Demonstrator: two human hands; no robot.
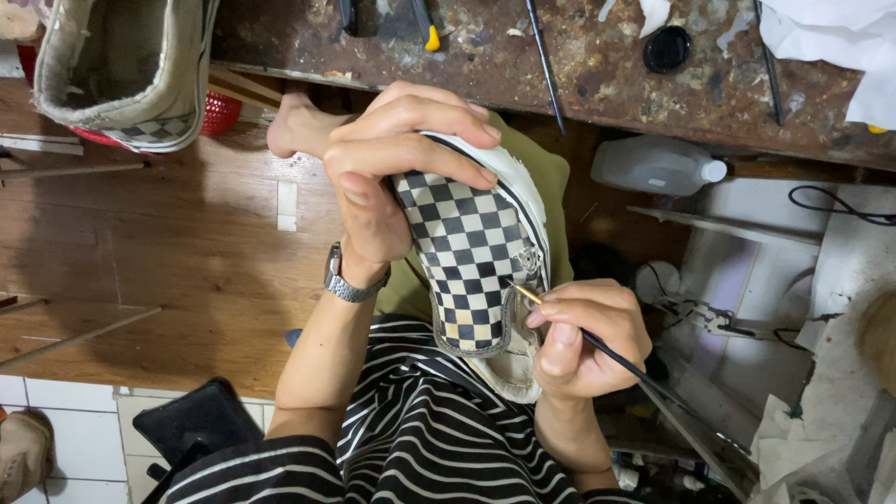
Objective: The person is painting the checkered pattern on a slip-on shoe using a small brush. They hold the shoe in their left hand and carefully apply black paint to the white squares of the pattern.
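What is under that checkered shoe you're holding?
Under the checkered shoe shows an olive cloth and a striped shirt. The shoe covers whatever lies directly beneath.

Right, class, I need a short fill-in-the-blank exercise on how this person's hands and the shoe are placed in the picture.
1. The left hand grips a shoe patterned in black and white ____.
2. The right hand holds a thin ____ against the shoe's edge.
3. On the left wrist sits a metal ____.
4. A second shoe rests at the picture's upper ____.

Missing words: checks; brush; watch; left
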